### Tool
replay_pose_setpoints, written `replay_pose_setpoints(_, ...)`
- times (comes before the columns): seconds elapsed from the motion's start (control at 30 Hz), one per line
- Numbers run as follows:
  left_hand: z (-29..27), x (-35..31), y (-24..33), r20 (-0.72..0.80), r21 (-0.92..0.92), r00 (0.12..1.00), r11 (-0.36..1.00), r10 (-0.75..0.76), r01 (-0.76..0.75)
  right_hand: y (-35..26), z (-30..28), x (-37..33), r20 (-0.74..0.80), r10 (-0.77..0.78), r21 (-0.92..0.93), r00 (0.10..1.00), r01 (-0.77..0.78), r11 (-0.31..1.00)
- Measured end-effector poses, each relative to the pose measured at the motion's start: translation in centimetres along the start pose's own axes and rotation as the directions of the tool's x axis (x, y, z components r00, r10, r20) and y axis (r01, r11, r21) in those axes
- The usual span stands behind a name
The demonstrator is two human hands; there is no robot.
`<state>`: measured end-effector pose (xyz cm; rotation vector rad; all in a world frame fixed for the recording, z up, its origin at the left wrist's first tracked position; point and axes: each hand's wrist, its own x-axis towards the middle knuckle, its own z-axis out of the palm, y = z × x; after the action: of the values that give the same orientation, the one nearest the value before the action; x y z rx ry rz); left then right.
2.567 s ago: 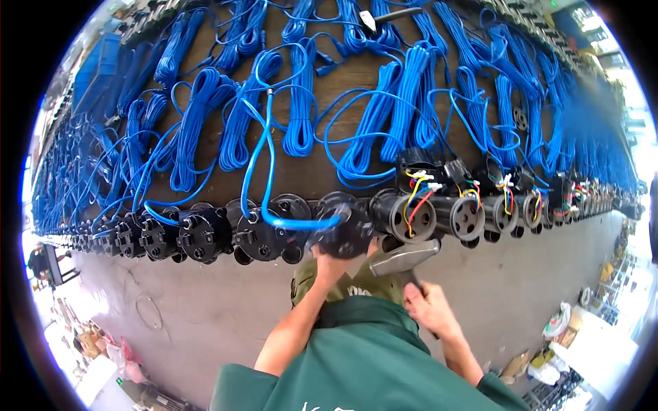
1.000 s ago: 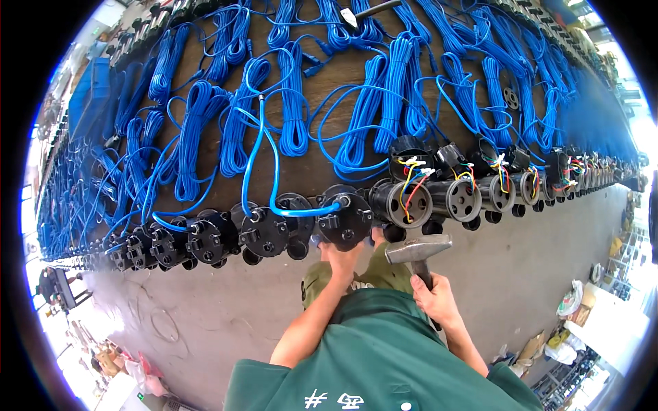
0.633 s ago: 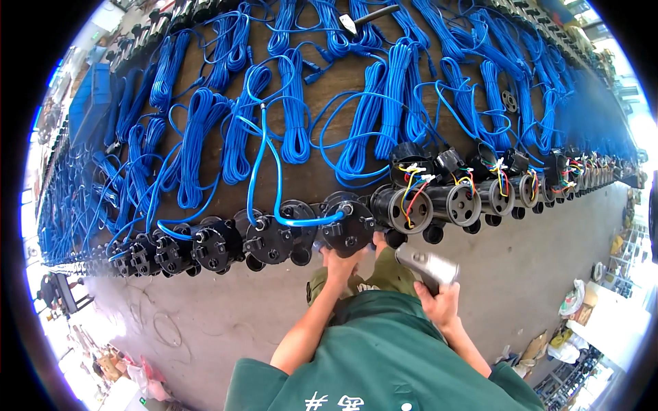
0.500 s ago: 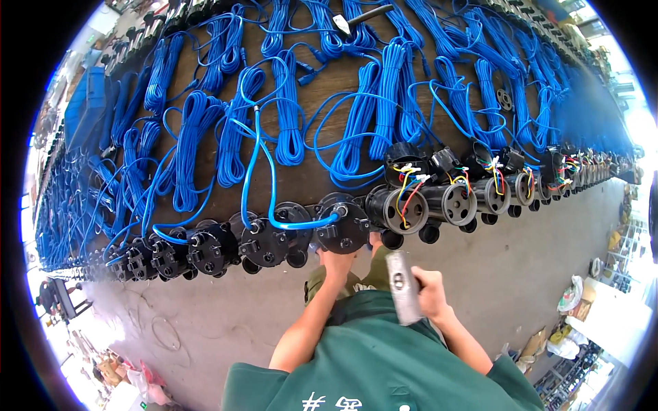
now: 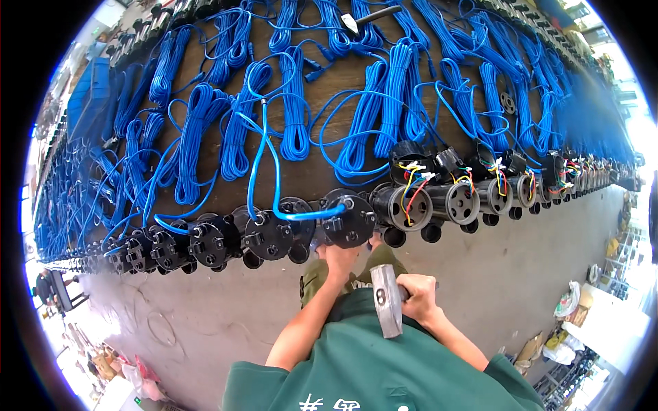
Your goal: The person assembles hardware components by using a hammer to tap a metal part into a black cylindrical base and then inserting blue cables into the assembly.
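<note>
In my right hand is a hammer, its handle wrapped by my fingers and its grey metal head held in front of my green shirt. My left hand reaches up to the underside of a black cylindrical unit with a round end cap at the bench's near edge; the unit hides its fingers. A thick blue cable runs into a fitting on that cap and loops back over the bench. The hammer head is apart from the cap.
Coiled blue cables cover the brown bench. To the left, more capped units line the edge; to the right stand open cylinders with coloured wires. A second hammer lies at the back. Bags and boxes sit on the floor.
My right hand has moved slightly left and down with the hammer, whose head has come closer to my body's middle. My left hand stays under the same unit. The view has shifted slightly.
</note>
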<state>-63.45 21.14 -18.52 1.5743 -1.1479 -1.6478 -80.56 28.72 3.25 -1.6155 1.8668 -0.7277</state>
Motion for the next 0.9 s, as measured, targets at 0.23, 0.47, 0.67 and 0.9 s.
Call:
replay_pose_setpoints(0.23, -2.5, -2.7, 1.7, 0.076, 0.057, 0.997, 0.998, 0.009, -0.013, 0.0, -1.3, -0.4, 0.046, 0.071, -0.035, 0.996, -0.069, 0.997)
replay_pose_setpoints(0.47, 0.5, 0.7, -4.7, -0.073, 0.116, 0.984, 0.982, 0.160, -0.151, 1.9, -0.4, 0.1, 0.018, 0.136, -0.048, 0.991, -0.135, 0.990)
replay_pose_setpoints(0.67, -0.1, 0.4, -2.9, -0.061, -0.295, 0.997, 0.953, 0.052, -0.068, -1.0, -1.2, 1.9, 0.038, 0.013, 0.125, 0.999, -0.018, 0.992)
replay_pose_setpoints(0.9, -0.9, -0.2, -0.3, -0.070, 0.325, 0.918, 0.879, 0.390, -0.349, 0.5, -4.3, -1.2, -0.099, 0.230, 0.021, 0.968, -0.230, 0.973)
